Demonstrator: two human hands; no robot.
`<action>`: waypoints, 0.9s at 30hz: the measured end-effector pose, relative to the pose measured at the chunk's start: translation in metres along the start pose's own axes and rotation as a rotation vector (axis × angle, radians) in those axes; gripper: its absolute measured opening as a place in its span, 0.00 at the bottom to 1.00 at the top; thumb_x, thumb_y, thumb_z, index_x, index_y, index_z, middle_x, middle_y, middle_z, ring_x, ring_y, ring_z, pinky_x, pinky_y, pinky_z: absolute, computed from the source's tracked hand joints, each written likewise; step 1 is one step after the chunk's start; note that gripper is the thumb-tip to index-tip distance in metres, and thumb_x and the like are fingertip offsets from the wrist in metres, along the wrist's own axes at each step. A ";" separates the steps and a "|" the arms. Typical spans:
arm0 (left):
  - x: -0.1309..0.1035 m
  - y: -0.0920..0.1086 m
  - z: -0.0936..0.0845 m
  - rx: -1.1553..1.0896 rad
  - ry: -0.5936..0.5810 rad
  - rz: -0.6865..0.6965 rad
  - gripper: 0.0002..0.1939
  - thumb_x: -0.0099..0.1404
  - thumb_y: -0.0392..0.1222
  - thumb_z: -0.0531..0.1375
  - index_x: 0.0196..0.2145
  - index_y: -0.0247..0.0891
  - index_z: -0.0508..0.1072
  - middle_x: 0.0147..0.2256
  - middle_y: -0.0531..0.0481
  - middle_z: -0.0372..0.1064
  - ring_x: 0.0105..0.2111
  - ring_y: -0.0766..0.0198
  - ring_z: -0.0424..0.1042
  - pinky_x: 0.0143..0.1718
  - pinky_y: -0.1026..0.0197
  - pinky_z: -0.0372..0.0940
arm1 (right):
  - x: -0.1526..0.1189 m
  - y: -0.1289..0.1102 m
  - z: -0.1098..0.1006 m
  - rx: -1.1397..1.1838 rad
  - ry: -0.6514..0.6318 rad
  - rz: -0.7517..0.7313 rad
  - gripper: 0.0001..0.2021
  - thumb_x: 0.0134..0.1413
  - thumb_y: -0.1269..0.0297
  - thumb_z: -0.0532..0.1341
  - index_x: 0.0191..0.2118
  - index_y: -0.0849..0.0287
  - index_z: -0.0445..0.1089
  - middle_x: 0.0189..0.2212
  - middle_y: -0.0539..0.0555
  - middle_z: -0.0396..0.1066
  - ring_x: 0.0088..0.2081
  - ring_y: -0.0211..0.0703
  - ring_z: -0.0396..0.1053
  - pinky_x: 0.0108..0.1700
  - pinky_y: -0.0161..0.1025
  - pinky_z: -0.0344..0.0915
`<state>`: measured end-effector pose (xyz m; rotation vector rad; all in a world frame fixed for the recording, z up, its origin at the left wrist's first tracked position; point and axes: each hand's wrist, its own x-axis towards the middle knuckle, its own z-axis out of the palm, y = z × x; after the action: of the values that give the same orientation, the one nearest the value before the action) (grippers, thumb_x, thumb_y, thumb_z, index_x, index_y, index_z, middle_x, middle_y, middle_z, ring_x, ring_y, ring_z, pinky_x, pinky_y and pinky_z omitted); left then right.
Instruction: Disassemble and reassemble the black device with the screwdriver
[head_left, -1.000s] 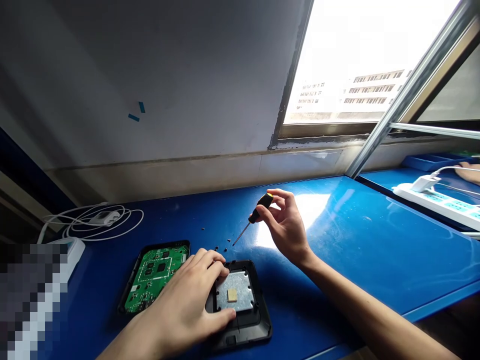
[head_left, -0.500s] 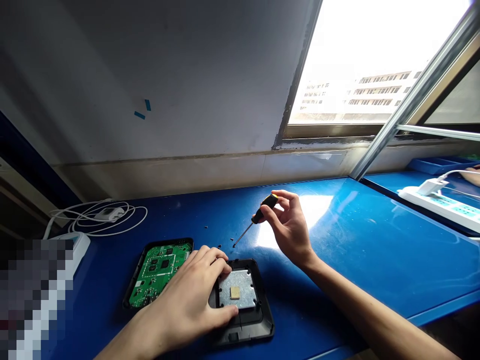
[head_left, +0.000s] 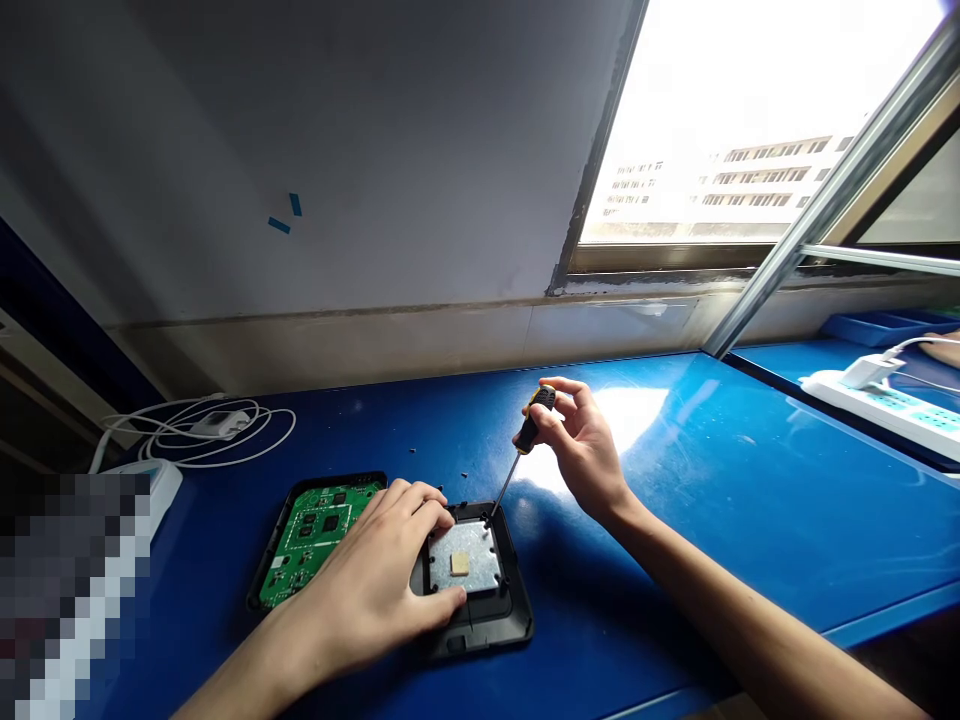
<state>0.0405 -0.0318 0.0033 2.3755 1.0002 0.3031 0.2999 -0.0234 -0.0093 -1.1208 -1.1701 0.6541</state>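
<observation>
My right hand [head_left: 586, 455] grips a black-and-yellow screwdriver [head_left: 537, 415], its shaft slanting down. The tip is at the upper right corner of a silver metal plate [head_left: 480, 565] set in a black plastic housing [head_left: 516, 612]. A small beige pad [head_left: 460, 564] lies on the plate. My left hand [head_left: 379, 565] spans the housing's left side, fingers at the top and thumb at the lower edge, holding it against the table. Whether a screw sits under the tip is too small to tell. Left of it, a green circuit board [head_left: 322, 525] in a black shell is partly covered by my left hand.
Small screws [head_left: 465, 474] lie on the blue table [head_left: 750, 520] behind the housing. A coiled white cable [head_left: 262, 440] with an adapter is at the left. At the far right are a white power strip [head_left: 885, 400], a blue tray [head_left: 885, 325] and part of another person's hand.
The screwdriver's tip has moved from the table behind the housing to the plate's upper right corner, and its shaft is steeper. My left hand and the housing have shifted slightly up and left.
</observation>
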 end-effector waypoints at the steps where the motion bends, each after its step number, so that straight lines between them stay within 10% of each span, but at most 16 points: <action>1: 0.000 0.000 0.000 0.005 0.000 0.002 0.13 0.59 0.43 0.69 0.42 0.44 0.73 0.51 0.47 0.71 0.53 0.47 0.68 0.56 0.44 0.66 | 0.000 0.000 0.000 0.004 -0.001 0.003 0.22 0.59 0.47 0.66 0.51 0.52 0.60 0.34 0.46 0.71 0.27 0.42 0.77 0.30 0.44 0.78; 27: 0.002 0.000 -0.004 0.005 -0.068 -0.021 0.14 0.62 0.47 0.67 0.44 0.43 0.72 0.53 0.47 0.68 0.54 0.48 0.65 0.58 0.44 0.62 | -0.002 -0.004 0.002 0.007 0.001 0.007 0.23 0.56 0.46 0.68 0.49 0.53 0.63 0.34 0.49 0.71 0.35 0.47 0.78 0.29 0.43 0.78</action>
<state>0.0404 -0.0294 0.0064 2.3621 0.9953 0.2107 0.2967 -0.0254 -0.0065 -1.1197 -1.1626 0.6619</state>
